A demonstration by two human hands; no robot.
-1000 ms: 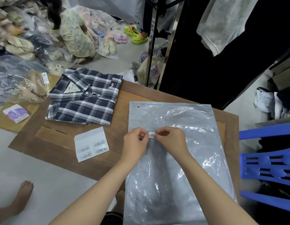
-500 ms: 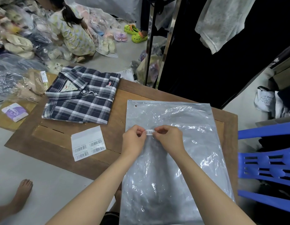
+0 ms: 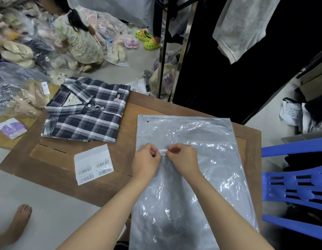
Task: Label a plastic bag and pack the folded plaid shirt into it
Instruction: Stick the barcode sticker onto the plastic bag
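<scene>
Pinching small barcode sticker (image 3: pixel 163 152) between left hand (image 3: pixel 145 159) and right hand (image 3: pixel 183 159), over crinkled glossy grey bag (image 3: pixel 192 177) lying flat on wooden table (image 3: pixel 66 156); folded plaid shirt (image 3: pixel 86 110) lies left, apart from bag.

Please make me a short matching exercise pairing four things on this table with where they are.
Things:
1. plaid shirt
2. plastic bag
3. barcode sticker
4. label sheet

Places:
A. pinched between both hands
B. folded at the table's far left corner
C. flat on the wood, left of the bag
D. spread flat under the hands

Pairs: 1-B, 2-D, 3-A, 4-C
</scene>
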